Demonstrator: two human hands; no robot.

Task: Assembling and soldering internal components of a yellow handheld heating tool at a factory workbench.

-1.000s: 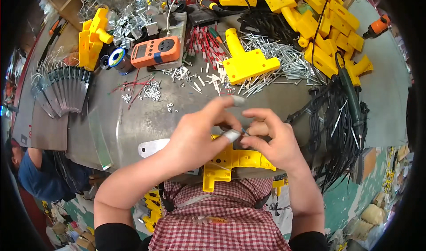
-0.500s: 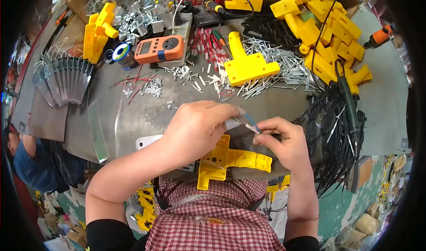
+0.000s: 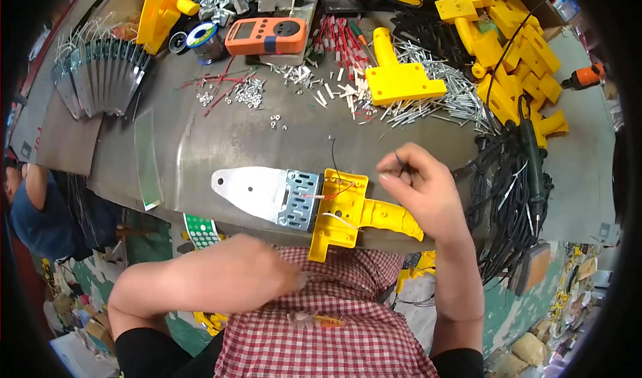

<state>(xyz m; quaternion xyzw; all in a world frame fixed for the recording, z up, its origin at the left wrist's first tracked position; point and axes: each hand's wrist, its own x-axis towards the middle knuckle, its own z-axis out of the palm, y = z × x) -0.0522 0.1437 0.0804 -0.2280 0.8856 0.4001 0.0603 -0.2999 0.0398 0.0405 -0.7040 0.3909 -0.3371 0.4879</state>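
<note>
Now the left hand (image 3: 267,269) drops past the worktop's (image 3: 227,141) front edge, grip unclear, leaving the right hand (image 3: 416,179) alone pinching a thin dark piece (image 3: 400,159).

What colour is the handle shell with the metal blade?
Bright yellow; the handle shell shows best in the head view.

The left hand (image 3: 251,271) has moved from eleven o'clock to eight o'clock of the yellow housing (image 3: 348,207) and is now apart from the right hand (image 3: 424,187). The perforated bracket (image 3: 302,211), at nine o'clock, is now uncovered.
</note>
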